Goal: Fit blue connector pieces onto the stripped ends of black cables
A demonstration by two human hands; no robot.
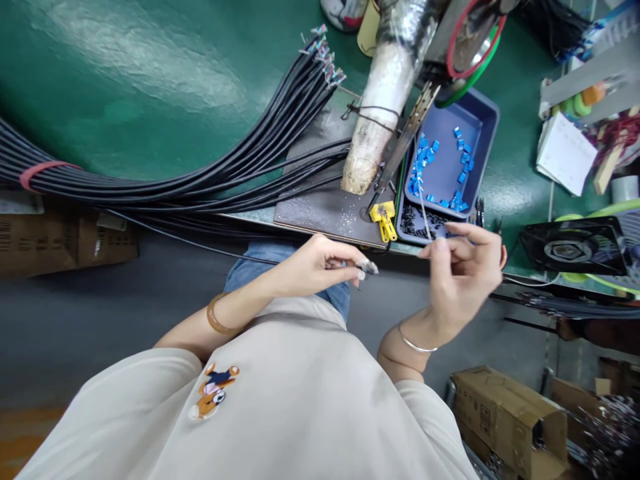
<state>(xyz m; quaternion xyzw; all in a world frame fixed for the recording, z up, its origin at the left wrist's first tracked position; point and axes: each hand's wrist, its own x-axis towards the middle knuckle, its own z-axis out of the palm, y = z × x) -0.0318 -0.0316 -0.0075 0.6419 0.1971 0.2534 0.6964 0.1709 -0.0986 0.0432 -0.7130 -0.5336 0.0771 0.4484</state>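
Observation:
My left hand (pixel 330 265) is closed in a pinch around the end of a black cable (pixel 257 259), just off the front edge of the bench. A small silvery piece shows at its fingertips; what it is I cannot make out. To the right, my right hand (pixel 460 270) has thumb and forefinger pinched at the lower end of a thin pale wire (pixel 425 212), which runs down across the blue trays. Its other fingers are curled. Between and behind the hands lies a yellow clip-like piece (pixel 384 220) on a brown board (pixel 320 212).
A long bundle of black cables (pixel 200 190) crosses the green bench (pixel 165 80). A foil-wrapped duct (pixel 383 87) hangs over the board. Small blue parts lie in the upper blue tray (pixel 487 127), black ones in the lower. A black fan (pixel 575 248) stands right; cardboard boxes (pixel 500 410) sit below.

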